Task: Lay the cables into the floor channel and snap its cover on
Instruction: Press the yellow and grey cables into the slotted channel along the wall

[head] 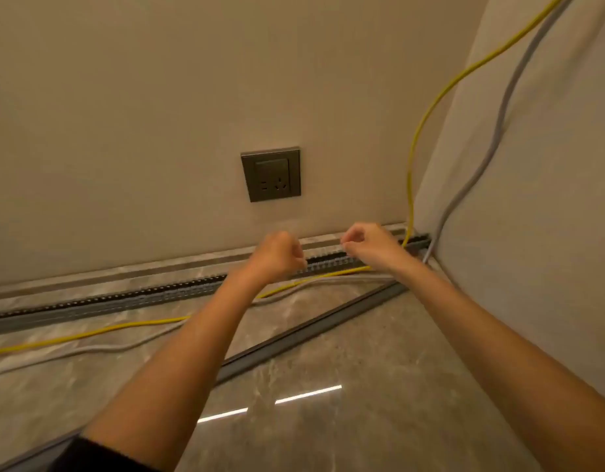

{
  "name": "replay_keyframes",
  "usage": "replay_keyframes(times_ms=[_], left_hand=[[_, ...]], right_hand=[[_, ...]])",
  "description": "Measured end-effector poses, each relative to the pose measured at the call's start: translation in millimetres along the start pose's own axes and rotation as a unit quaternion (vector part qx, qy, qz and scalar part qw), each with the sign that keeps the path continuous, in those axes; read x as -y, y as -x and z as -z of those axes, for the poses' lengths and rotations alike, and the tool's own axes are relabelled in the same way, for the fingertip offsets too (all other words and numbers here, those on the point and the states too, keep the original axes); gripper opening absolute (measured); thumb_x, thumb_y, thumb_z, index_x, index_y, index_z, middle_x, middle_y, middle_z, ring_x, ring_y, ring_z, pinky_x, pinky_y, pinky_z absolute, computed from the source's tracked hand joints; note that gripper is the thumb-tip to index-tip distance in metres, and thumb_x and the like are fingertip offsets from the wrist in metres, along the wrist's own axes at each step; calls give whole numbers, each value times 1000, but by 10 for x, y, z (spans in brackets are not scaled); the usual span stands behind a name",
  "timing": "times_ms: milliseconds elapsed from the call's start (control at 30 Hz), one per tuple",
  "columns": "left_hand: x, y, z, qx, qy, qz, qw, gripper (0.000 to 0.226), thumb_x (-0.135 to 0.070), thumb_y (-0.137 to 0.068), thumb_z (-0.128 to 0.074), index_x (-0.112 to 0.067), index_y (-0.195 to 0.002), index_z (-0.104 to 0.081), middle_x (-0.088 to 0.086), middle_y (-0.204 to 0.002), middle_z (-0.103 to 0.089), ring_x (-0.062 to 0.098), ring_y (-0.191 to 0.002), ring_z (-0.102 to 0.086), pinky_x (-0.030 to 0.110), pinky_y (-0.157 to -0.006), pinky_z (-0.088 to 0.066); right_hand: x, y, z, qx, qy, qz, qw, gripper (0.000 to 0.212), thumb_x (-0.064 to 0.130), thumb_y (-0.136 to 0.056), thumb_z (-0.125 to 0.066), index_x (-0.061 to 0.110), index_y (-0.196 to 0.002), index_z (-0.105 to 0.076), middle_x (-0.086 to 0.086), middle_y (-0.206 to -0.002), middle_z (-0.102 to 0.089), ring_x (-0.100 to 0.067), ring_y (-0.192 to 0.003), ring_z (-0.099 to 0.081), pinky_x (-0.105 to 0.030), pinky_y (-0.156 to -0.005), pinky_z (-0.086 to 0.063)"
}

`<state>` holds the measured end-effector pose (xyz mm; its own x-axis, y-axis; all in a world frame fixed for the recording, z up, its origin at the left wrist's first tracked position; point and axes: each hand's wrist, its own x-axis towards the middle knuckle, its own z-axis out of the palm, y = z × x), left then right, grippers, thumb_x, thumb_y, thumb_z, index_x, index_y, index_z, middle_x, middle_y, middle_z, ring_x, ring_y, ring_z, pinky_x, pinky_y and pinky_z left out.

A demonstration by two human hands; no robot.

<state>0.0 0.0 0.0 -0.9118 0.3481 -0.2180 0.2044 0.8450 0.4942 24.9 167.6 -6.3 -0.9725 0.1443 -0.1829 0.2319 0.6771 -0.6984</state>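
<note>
Arms out; left grip (280, 253) and right grip (365, 243) curled at channel (124, 299), clamped or not, hard to tell. Laying cables now. Next: push yellow cable (410, 185) in.

No words, numbers or brand names can be read anywhere here. The wall socket (271, 174) shows only its plug holes on a dark face, and no letters can be made out on it.
</note>
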Motion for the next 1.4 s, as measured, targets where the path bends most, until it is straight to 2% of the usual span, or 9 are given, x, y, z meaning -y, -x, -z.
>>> replay_keyframes(times_ms=[233, 400, 500, 567, 667, 833, 1033, 1300, 1400], left_hand=[[149, -271, -470, 85, -77, -46, 992, 20, -5, -93, -46, -9, -77, -57, 16, -81, -52, 22, -76, -49, 31, -67, -37], [146, -368, -602, 83, -134, -74, 985, 21, 3, -90, -47, -13, -82, -58, 13, -87, -52, 26, -85, -58, 34, -71, -40], [106, -420, -620, 98, -139, -77, 982, 10, -4, -90, -53, -4, -93, -62, 18, -101, -60, 34, -102, -60, 39, -80, -47], [71, -417, -623, 110, -162, -74, 978, 20, -11, -93, -53, 1, -110, -54, 21, -115, -58, 36, -107, -56, 44, -87, -47], [42, -404, -631, 114, -194, -91, 970, 25, -16, -95, -50, 0, -114, -51, 20, -119, -58, 36, -108, -56, 44, -87, -47], [39, -418, -608, 22, -157, -129, 979, 29, -20, -99, -40, 0, -108, -59, 19, -118, -54, 34, -109, -52, 41, -86, -44], [-149, -595, -441, -90, -40, -96, 990, 18, -15, -95, -53, 0, -101, -60, 21, -110, -57, 38, -100, -56, 45, -84, -49], [-174, -768, -597, -96, -14, -109, 989, 11, -7, -93, -55, 3, -94, -61, 22, -105, -58, 36, -96, -57, 42, -79, -46], [-132, -802, -697, -89, -5, -116, 989, 11, -1, -93, -52, 2, -91, -62, 20, -102, -55, 34, -99, -56, 28, -70, -35]], right_hand=[[-329, -125, -115, -9, 148, -52, 988, 26, 11, -97, -47, 2, -109, -68, -14, -116, -68, -27, -112, -61, -35, -93, -49], [-553, -166, -55, -64, 276, -25, 959, 26, 5, -95, -46, 5, -118, -60, -15, -123, -60, -32, -115, -57, -40, -90, -49], [-656, -182, 22, -10, 357, -3, 934, 24, 8, -95, -47, 8, -111, -66, -14, -119, -62, -31, -112, -58, -40, -89, -49], [-708, -175, 78, 45, 368, 1, 929, 23, 11, -94, -51, 10, -106, -71, -13, -113, -66, -30, -108, -60, -38, -87, -50], [-762, -143, 173, 59, 373, 14, 926, 22, 13, -92, -54, 11, -101, -74, -11, -100, -67, -29, -102, -62, -36, -84, -50], [-788, -218, 359, -25, 335, 30, 941, 21, 14, -94, -53, 11, -100, -74, -15, -104, -66, -32, -103, -62, -36, -83, -50], [-705, -372, 559, -113, 311, -5, 944, 23, 16, -94, -55, 13, -107, -74, -17, -108, -68, -34, -103, -61, -35, -83, -49], [-680, -402, 644, -145, 389, -69, 907, 27, 5, -97, -45, 4, -116, -64, -20, -120, -61, -35, -110, -61, -37, -90, -51], [-660, -435, 614, -130, 422, -74, 894, 28, -1, -96, -42, -1, -117, -60, -19, -122, -60, -33, -113, -60, -39, -91, -50]])
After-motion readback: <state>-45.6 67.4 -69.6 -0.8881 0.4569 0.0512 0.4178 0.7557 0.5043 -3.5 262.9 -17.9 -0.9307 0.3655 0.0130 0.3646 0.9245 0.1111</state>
